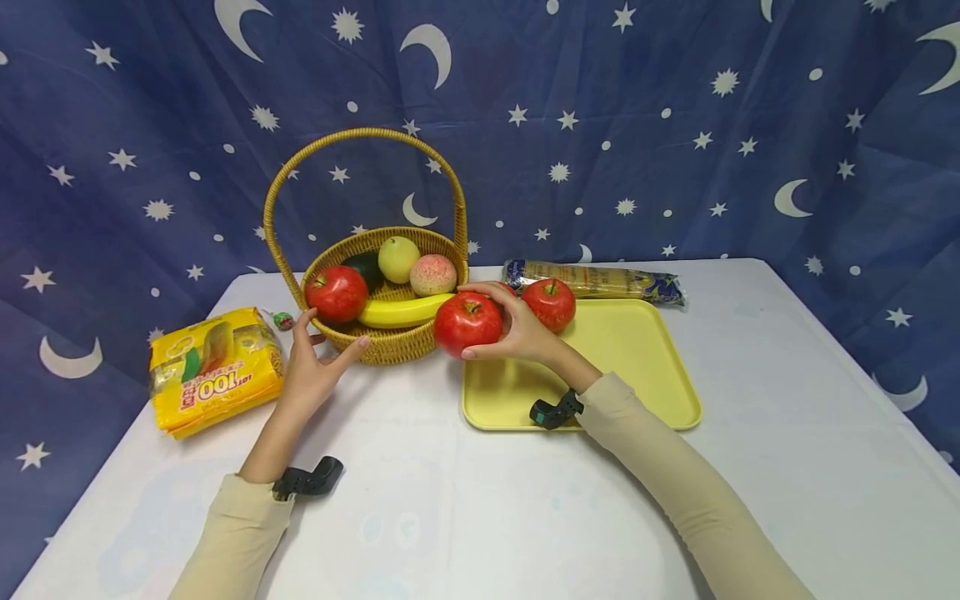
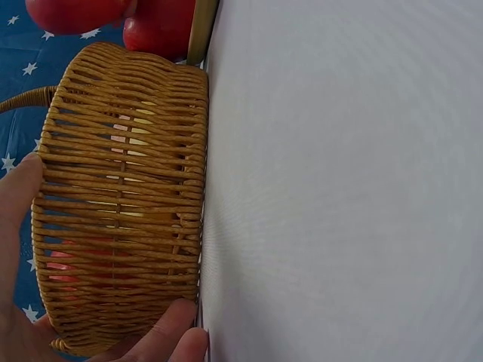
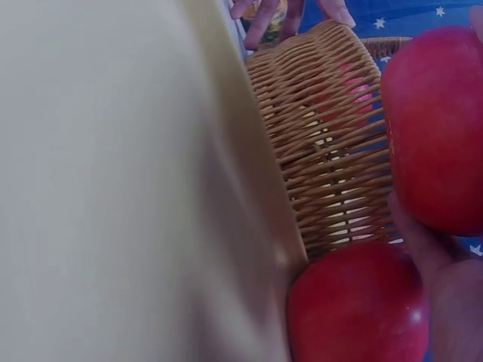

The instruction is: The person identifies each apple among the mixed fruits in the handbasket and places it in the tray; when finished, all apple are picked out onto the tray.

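Observation:
My right hand (image 1: 517, 329) holds a red apple (image 1: 468, 325) between thumb and fingers, beside the right front rim of a wicker basket (image 1: 390, 346). The same apple (image 3: 434, 128) appears at the right of the right wrist view. My left hand (image 1: 311, 367) touches the basket's left front side, thumb and fingers spread against its wall (image 2: 121, 188). Inside the basket lie a red apple (image 1: 337, 294), a banana (image 1: 405, 312), a peach (image 1: 433, 275), a pale yellow-green pear (image 1: 398, 259) and a dark green item (image 1: 364, 268), partly hidden.
Right of the basket is a yellow tray (image 1: 637, 367); a red apple (image 1: 549, 304) sits at its back left, and another is mostly hidden behind my right hand. A long clear package (image 1: 600, 281) lies behind. At left are a yellow packet (image 1: 217, 371) and a small wrapped lollipop (image 1: 282, 321).

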The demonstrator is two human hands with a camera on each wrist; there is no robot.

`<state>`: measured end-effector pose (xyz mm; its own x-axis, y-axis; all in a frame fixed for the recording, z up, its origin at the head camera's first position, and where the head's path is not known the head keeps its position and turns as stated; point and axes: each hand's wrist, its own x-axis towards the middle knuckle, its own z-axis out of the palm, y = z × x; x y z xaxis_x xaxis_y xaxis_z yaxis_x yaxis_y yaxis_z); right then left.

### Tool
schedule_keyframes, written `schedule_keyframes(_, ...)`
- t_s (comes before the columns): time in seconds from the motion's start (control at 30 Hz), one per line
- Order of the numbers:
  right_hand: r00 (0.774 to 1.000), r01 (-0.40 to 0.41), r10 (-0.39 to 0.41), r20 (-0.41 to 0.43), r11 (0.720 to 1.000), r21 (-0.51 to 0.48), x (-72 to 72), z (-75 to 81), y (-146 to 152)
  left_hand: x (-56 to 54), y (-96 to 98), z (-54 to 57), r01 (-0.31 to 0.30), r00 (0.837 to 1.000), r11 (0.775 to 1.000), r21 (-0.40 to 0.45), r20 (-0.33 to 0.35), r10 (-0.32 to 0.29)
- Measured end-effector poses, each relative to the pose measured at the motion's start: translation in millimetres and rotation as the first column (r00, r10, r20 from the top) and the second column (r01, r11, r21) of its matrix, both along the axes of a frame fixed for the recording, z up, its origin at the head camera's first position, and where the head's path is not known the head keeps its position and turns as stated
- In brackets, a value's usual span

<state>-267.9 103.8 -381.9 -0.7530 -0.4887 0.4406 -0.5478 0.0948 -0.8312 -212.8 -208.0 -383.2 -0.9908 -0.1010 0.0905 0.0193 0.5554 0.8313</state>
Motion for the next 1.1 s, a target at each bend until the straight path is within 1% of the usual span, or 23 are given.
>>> schedule_keyframes(0.17, 1.000, 0.012, -0.013, 0.024, 0.999, 0.039, 3.5, -2.1, 4.7, 0.1, 0.2, 0.4, 0.004, 1.000, 1.000, 0.005, 0.005, -0.004)
schedule_keyframes(0.33, 1.000, -0.002, 0.001, 0.028, 0.999, 0.032, 5.6, -3.8, 7.9, 0.5, 0.8, 0.1, 0.007, 1.000, 1.000, 0.018, 0.012, -0.007)
schedule_keyframes(0.6, 0.999, -0.001, -0.003, 0.049, 0.997, 0.082, 7.6, -5.4, 10.4, 0.4, 0.4, 0.3, -0.003, 1.000, 1.000, 0.002, 0.008, 0.003)
schedule_keyframes(0.83, 0.997, -0.024, 0.014, 0.075, 0.991, 0.135, 8.5, -6.3, 12.4, -0.7, -0.5, -0.8, -0.003, 1.000, 1.000, 0.011, 0.011, 0.002)
schedule_keyframes(1.1, 0.992, -0.055, 0.031, 0.126, 0.980, 0.189, 10.3, -3.8, 16.4, -0.7, -0.6, -0.2, -0.006, 1.000, 1.000, 0.006, 0.013, 0.006)
